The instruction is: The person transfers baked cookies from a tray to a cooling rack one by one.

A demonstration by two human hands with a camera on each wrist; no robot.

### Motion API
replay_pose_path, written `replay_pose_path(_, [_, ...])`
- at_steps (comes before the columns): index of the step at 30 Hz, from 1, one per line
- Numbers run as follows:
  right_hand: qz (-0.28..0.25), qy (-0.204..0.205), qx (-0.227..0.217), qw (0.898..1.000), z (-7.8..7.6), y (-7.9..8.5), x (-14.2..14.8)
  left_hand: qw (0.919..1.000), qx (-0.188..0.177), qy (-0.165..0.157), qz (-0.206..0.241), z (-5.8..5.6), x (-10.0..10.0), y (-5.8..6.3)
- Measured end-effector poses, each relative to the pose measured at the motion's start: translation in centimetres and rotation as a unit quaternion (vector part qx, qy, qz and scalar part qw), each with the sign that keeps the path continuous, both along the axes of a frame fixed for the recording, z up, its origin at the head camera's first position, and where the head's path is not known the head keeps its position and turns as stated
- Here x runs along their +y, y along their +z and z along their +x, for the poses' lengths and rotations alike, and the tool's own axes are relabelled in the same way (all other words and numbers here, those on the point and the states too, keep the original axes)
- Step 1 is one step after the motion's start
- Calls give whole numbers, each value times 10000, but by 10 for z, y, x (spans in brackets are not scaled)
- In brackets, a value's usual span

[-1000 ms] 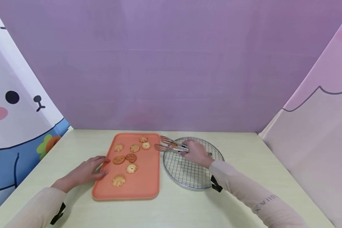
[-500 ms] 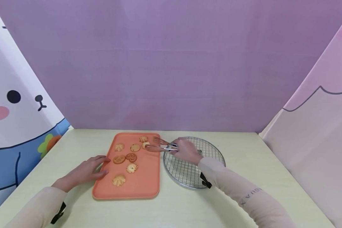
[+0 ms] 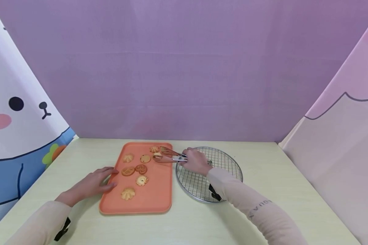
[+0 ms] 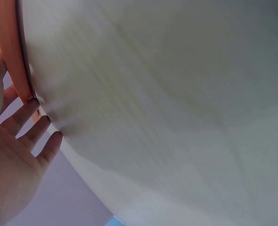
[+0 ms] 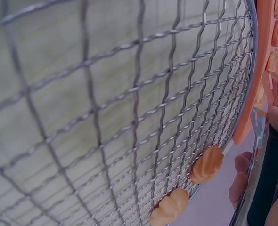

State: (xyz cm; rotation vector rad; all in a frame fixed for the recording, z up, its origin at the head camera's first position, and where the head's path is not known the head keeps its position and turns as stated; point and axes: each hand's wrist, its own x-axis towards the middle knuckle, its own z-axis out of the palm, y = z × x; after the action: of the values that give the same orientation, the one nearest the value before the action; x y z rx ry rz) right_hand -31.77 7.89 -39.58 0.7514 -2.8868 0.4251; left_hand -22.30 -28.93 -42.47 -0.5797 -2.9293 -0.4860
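Observation:
An orange tray [image 3: 154, 199] bears several cookies, some pale and fluted, others browner and flatter. My left hand [image 3: 93, 183] rests on its left rim; in the left wrist view the fingers [image 4: 28, 136] reach along the rim's outer side. Metal tongs [image 3: 180, 158] are gripped in my right hand [image 3: 196, 161], which is over the round wire rack [image 3: 199, 190]. Their parted ends straddle a pale cookie [image 3: 157, 154] near the tray's back right, partly covering it. A fluted cookie [image 3: 154, 149] lies just behind.
Two fluted cookies, one browner [image 5: 208, 165] and one paler [image 5: 170, 207], lie near the rack's edge in the right wrist view. The rack stands close to the tray's right side. A purple panel [image 3: 178, 75] rises behind the table [image 3: 263, 190].
My right hand has moved left with the tongs, carrying their ends from the tray's right edge to over the pale cookie. The left hand and tray have stayed put.

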Motion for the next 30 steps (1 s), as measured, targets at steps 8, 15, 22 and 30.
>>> replay_pose_path(8, [96,-32,84,9999,-3,-4,-8,10000,-69,11,4,-2,0,-1])
replay_pose_path(15, [34,54,116,9999,-5,-5,-14,10000,-20,-19,-15,-3,0,-1])
replay_pose_path(22, [142,-67,97,9998,-7,-8,-19,10000,-44,-2,-17,-4,-1,-2])
replay_pose_path(30, [189,-13,225,9996,-8,-8,-18,10000,-87,24,-1,-4,-1,-1])
